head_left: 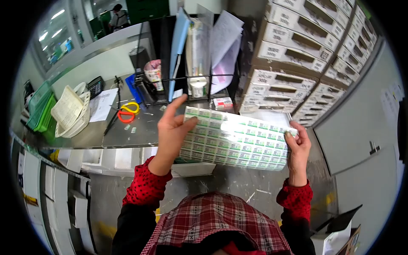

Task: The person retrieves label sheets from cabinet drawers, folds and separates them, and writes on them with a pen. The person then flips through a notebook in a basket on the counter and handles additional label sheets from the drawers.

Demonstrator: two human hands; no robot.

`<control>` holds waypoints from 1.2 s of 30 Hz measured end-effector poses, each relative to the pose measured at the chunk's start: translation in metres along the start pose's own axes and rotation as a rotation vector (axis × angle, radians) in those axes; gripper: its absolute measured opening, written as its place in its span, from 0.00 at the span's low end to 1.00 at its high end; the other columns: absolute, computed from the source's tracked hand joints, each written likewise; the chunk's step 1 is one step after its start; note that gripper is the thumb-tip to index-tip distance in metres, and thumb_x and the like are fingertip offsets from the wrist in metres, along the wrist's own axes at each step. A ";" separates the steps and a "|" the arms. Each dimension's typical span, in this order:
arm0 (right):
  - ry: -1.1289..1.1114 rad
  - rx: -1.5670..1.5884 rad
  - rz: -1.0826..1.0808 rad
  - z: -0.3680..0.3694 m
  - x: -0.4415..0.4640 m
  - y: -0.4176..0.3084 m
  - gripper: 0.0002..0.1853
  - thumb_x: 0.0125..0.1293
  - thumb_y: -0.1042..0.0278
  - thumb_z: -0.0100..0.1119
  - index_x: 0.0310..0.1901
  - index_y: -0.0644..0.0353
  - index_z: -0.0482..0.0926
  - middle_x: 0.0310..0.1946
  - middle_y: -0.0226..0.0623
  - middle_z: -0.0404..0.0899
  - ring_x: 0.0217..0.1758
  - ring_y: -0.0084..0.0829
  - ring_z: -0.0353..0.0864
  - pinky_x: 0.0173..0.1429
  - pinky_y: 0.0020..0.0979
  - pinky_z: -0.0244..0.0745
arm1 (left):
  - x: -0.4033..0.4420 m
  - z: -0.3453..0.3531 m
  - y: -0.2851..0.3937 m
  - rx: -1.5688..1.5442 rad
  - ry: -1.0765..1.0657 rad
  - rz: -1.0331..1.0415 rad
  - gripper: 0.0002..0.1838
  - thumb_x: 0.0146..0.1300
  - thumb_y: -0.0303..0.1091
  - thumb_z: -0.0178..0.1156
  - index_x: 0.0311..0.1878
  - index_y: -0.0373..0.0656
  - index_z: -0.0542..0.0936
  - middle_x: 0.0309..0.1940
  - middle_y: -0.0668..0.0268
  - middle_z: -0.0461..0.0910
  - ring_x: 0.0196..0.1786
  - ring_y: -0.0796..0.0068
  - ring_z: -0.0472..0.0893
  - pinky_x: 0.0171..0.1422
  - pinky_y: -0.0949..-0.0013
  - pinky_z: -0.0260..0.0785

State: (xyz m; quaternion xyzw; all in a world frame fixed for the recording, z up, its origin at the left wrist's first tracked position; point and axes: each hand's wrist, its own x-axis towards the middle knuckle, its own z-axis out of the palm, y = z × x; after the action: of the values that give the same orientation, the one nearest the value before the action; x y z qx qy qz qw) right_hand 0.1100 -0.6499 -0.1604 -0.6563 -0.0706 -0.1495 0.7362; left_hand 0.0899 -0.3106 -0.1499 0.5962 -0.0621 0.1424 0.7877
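A glossy sheet of small green-and-white labels (236,138), printed in rows, is spread between my two hands in front of the metal desk. My left hand (173,127) grips its left edge, thumb on the printed face and index finger raised above the top corner. At the upper right corner, my right hand (298,143) pinches the sheet with the thumb in front; its other fingers are partly hidden behind. Light glares off the upper middle of the sheet. Just beyond its top edge sits a small red-and-white box (222,103).
Scissors (126,113) with red and yellow handles lie on the metal desk (146,132) beside label scraps. A black wire rack (199,76) holds folders and papers. White baskets (76,117) stand left. Stacked labelled boxes (293,46) rise at right. Behind the glass is another person (119,18).
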 end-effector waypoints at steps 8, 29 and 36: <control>0.006 -0.026 0.012 -0.012 -0.003 0.000 0.11 0.62 0.83 0.67 0.46 0.67 0.86 0.34 0.28 0.84 0.33 0.14 0.76 0.41 0.17 0.70 | 0.000 -0.013 -0.019 0.092 0.027 0.064 0.10 0.60 0.15 0.62 0.45 0.31 0.85 0.40 0.62 0.86 0.42 0.79 0.82 0.51 0.76 0.73; -0.170 -0.630 -0.322 -0.033 -0.021 -0.047 0.10 0.57 0.78 0.72 0.41 0.67 0.86 0.34 0.38 0.83 0.36 0.27 0.81 0.40 0.26 0.73 | 0.006 -0.021 0.005 0.650 -0.221 0.356 0.14 0.51 0.14 0.68 0.42 0.36 0.85 0.40 0.63 0.82 0.35 0.80 0.77 0.40 0.77 0.70; -0.405 -0.787 -0.623 -0.018 -0.013 -0.061 0.05 0.56 0.73 0.71 0.34 0.62 0.84 0.31 0.35 0.81 0.35 0.34 0.81 0.40 0.33 0.73 | 0.007 0.011 0.016 1.030 -0.379 0.584 0.10 0.51 0.24 0.71 0.37 0.42 0.82 0.47 0.64 0.81 0.47 0.63 0.80 0.51 0.64 0.72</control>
State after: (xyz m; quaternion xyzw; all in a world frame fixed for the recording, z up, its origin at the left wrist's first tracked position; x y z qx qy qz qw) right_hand 0.0771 -0.6719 -0.1093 -0.8460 -0.3411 -0.2464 0.3273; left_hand 0.0922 -0.3159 -0.1299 0.8731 -0.2845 0.2553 0.3026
